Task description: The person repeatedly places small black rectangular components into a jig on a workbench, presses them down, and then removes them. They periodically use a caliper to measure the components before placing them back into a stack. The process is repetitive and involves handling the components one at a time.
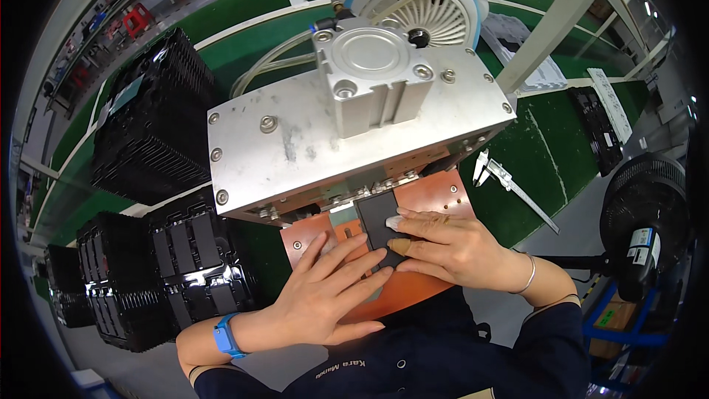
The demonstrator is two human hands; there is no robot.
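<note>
Both hands press a dark flat part [380,223] onto the orange plate [413,288] under the metal press [354,140]: left hand [329,284] flat, fingers spread; right hand [450,247] pinching its edge. Fingertips could get caught beneath the press. Black tray stacks [151,140] sit at nine o'clock; a white paper strip [609,103] at two.

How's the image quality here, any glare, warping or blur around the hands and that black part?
Head view: strong fisheye bending, black corners; the metal press block shows soft sheen, and the black trays glint at lower left. The left hand and right hand are sharp on the small black part, evenly lit with faint shadows.
</note>
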